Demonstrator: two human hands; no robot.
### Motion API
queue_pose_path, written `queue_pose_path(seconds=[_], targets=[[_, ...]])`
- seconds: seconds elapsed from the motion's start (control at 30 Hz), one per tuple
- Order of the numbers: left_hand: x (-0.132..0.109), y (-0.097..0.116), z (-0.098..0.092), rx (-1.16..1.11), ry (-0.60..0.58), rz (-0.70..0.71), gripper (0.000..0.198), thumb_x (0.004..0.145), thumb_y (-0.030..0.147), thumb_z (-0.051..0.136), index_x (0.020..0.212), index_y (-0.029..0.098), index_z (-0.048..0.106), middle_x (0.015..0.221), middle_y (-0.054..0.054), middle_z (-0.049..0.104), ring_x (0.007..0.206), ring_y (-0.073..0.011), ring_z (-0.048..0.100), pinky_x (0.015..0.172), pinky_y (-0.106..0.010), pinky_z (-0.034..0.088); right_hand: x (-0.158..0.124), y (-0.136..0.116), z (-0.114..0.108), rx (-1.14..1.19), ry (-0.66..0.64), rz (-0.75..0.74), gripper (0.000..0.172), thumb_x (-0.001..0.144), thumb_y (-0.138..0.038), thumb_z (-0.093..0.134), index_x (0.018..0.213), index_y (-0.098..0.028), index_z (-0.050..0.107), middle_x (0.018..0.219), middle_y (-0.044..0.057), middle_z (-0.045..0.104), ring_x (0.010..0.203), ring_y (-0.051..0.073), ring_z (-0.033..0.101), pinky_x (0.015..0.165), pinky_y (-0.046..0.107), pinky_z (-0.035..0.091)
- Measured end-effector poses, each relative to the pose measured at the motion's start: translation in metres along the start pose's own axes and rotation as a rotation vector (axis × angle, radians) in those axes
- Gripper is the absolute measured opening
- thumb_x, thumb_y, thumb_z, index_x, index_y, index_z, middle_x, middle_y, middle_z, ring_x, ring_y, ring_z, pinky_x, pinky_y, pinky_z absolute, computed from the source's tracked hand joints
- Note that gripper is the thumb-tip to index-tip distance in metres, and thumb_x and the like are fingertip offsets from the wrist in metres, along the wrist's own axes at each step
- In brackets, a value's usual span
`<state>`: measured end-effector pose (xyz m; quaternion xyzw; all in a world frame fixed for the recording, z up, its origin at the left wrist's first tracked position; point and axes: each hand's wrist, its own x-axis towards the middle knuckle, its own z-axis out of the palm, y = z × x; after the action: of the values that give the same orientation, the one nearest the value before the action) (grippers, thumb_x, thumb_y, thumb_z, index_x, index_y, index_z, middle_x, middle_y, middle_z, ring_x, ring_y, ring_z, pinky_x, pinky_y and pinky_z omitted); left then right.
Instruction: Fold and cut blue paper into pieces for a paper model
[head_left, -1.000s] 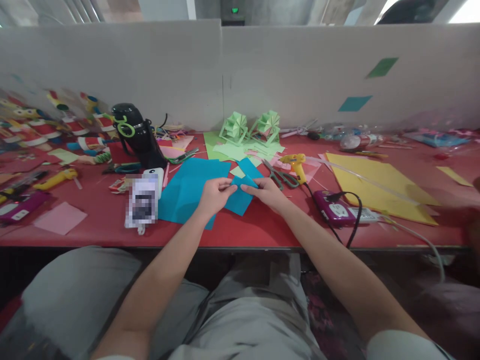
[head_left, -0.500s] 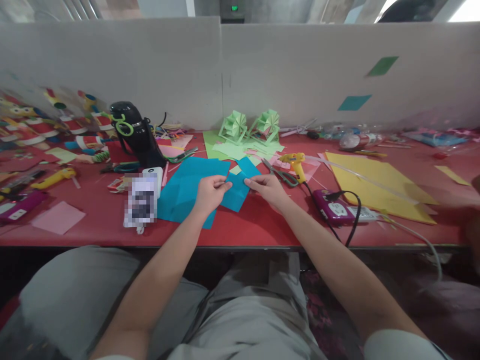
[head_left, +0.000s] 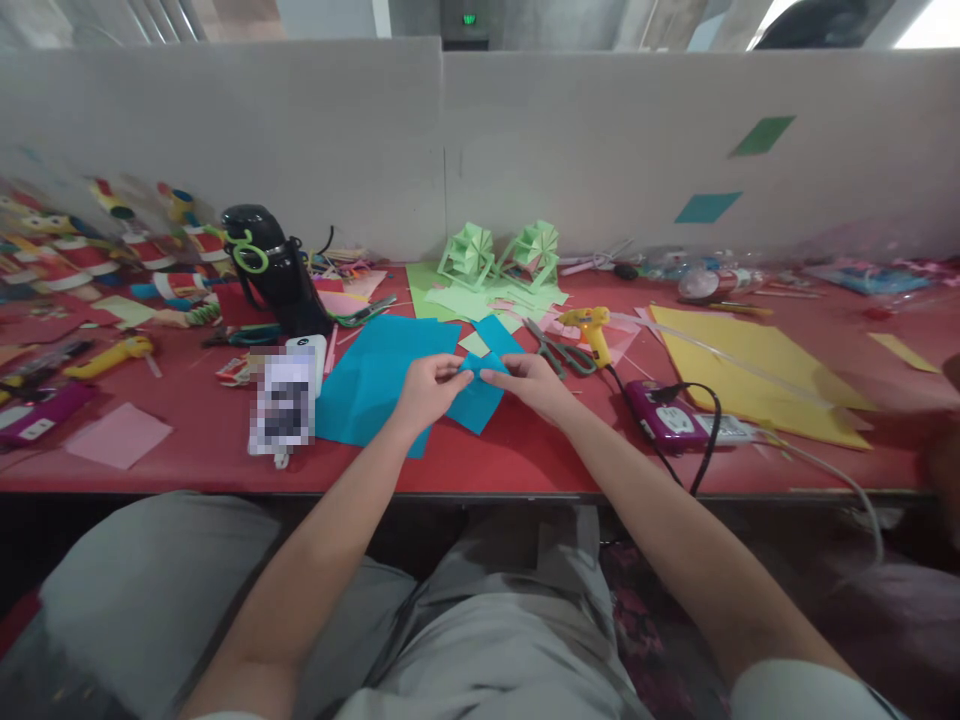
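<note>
Blue paper, a small square piece (head_left: 474, 405), is lying at the middle of the red counter (head_left: 525, 455), touching a larger blue sheet (head_left: 371, 375) on its left. The person's left hand (head_left: 429, 392) and right hand (head_left: 531, 380) are both pinching the piece at its far corner. Their fingertips are nearly meeting there, and the rest of the paper is resting flat.

It is looking thin, light and limp, likely to crease easily and to tear if tugged, so its edges and corners seem the best places to grip.

Just beyond the right hand, scissors (head_left: 559, 352) and a yellow glue gun (head_left: 592, 328) are lying. A glossy purple power strip (head_left: 666, 415) is sitting to the right. Farther back, pale green folded-paper models (head_left: 499, 255) are standing. A large yellow sheet (head_left: 750, 370) is spreading out to the right, and a black bottle (head_left: 274, 265) is standing to the left.
</note>
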<state>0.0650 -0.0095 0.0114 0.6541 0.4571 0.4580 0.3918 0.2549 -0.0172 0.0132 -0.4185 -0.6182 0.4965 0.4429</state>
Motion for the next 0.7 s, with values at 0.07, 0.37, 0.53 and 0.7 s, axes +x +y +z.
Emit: queue_pose_path(seconds=[0.07,0.37,0.53,0.7], targets=[[-0.0008,-0.0001,0.0016,0.002,-0.033,0.019,0.024,0.075,0.030,0.072,0.093,0.015,0.070,0.094,-0.010,0.075,0.090,-0.0245,0.071,0.079,-0.036,0.058,0.0002,0.0014,0.0004,-0.047,-0.011,0.010,0.036,0.069,-0.052,0.077,0.075,-0.017,0.070,0.070,0.001,0.065,0.063,0.014,0.054,0.061,0.028,0.043],[-0.0015,0.0004,0.0018,0.026,-0.056,0.017,0.026,0.076,0.029,0.072,0.096,0.013,0.070,0.097,-0.013,0.075,0.091,-0.0268,0.071,0.082,-0.040,0.058,-0.0004,0.0026,-0.0001,-0.114,-0.004,-0.026,0.042,0.070,-0.056,0.074,0.064,-0.017,0.061,0.060,-0.002,0.053,0.057,0.011,0.043,0.056,0.026,0.035],[-0.0008,-0.0031,0.0017,0.041,-0.048,-0.021,0.028,0.075,0.027,0.075,0.099,0.014,0.071,0.103,-0.014,0.074,0.095,-0.0276,0.071,0.083,-0.041,0.058,-0.0003,-0.0011,0.0012,-0.160,0.070,-0.087,0.055,0.075,-0.058,0.069,0.051,-0.019,0.038,0.054,-0.006,0.028,0.053,0.008,0.025,0.052,0.027,0.020],[-0.0007,-0.0011,0.0018,0.041,-0.045,-0.057,0.030,0.073,0.027,0.077,0.100,0.014,0.072,0.103,-0.013,0.075,0.097,-0.0278,0.071,0.083,-0.040,0.058,0.0018,0.0011,0.0007,-0.176,0.110,-0.061,0.057,0.075,-0.063,0.066,0.049,-0.019,0.039,0.052,-0.005,0.027,0.053,0.009,0.024,0.051,0.028,0.019]])
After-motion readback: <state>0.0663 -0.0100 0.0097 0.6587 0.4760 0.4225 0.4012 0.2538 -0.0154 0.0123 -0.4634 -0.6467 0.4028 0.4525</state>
